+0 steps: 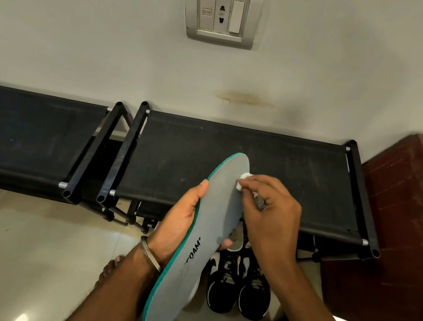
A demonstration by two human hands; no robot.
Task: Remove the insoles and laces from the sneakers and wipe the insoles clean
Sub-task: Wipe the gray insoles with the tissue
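While the left hand (pixel 184 221) grips the grey foam insole with a teal edge (pixel 203 239) from beneath, its thumb curled over the left rim and a fingertip wrapped round the right rim, the insole is held in the air above the floor, toe end pointing up toward the wall. Black lettering is printed near its heel half. The right hand (pixel 270 215) has its fingers curled and pinches a small white wad of tissue or cloth (pixel 243 180), pressed against the right side of the insole's toe area. A metal bangle (pixel 150 255) sits on the left wrist.

Below the insole, a pair of black sneakers with white soles (pixel 240 284) stands side by side on the pale tiled floor (pixel 20 257), just in front of a black fabric-topped shoe rack (pixel 270 173). A second, similar rack (pixel 27 132) stands to the left. A white wall socket plate (pixel 222 12) is mounted above, and a dark red cabinet (pixel 405 224) stands at the right.
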